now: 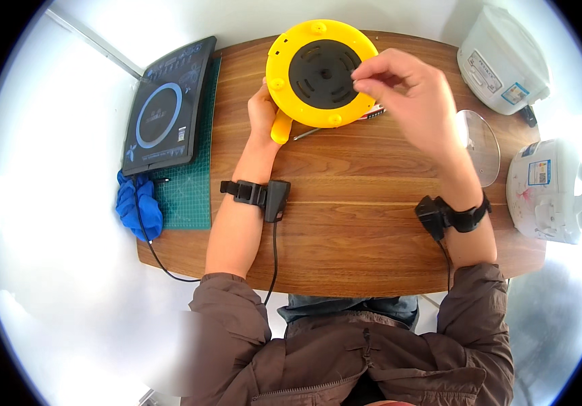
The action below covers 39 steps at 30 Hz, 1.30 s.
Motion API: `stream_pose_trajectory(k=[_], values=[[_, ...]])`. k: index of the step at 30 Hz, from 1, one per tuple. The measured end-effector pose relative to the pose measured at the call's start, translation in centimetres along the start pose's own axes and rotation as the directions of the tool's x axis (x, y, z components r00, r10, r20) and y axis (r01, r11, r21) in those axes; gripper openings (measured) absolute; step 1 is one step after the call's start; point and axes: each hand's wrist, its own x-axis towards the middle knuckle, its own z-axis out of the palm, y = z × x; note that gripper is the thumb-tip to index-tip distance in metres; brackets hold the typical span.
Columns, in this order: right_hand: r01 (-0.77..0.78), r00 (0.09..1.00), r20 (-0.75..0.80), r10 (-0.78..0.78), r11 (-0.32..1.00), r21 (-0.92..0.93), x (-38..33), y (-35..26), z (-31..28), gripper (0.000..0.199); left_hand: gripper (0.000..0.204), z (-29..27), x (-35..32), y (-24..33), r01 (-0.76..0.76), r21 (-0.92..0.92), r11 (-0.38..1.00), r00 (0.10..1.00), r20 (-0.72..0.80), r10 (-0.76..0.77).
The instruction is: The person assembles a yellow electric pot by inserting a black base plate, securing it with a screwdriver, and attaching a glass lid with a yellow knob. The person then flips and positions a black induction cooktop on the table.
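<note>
A round yellow cable reel [363, 55] with a black slotted disc [325, 73] in its middle is held up over the back of the table. My left hand [262, 111] grips it from the left, beside its yellow handle [281, 127]; most of those fingers are hidden behind it. My right hand [399, 84] is at the disc's right side, thumb and fingertips pinched together; anything between them is too small to make out. Below the reel lies a thin metal shaft [306, 134], partly covered by it.
At the left, a black induction cooker [169, 108] rests on a green cutting mat [189, 196], near a blue cloth [138, 206]. Two white rice cookers [501, 64] and a glass lid [484, 152] are at the right. Cables trail from both wrist straps.
</note>
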Motion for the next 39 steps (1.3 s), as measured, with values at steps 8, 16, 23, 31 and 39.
stream_pose_trajectory(k=[8, 16, 23, 31, 39], values=[[-0.043, 0.999, -0.020, 0.041, 0.990, -0.137, -0.1, 0.0, 3.5, 0.012, 0.043, 1.2, -0.7, 0.3, 0.028, 0.029, 0.999, 0.999, -0.022, -0.027], [-0.140, 0.989, -0.084, 0.122, 0.954, -0.264, -0.1, -0.4, 3.6, 0.012, 0.040, 1.4, -1.0, -0.1, -0.022, 0.064, 0.998, 0.999, -0.029, 0.024], [-0.147, 0.989, -0.047, 0.140, 0.962, -0.228, -0.1, -0.1, 3.2, 0.014, 0.041, 1.3, -0.8, 0.0, -0.043, 0.125, 0.991, 0.999, 0.006, 0.042], [-0.138, 0.990, -0.073, 0.123, 0.956, -0.259, 0.0, -0.2, 3.2, 0.013, 0.043, 1.1, -0.9, -0.2, -0.050, 0.152, 0.987, 0.998, 0.030, 0.046], [-0.002, 0.995, -0.090, -0.042, 0.895, -0.446, -0.1, -0.2, 3.3, 0.008, 0.042, 1.2, -1.0, -0.3, -0.060, 0.105, 0.993, 0.998, 0.043, 0.056]])
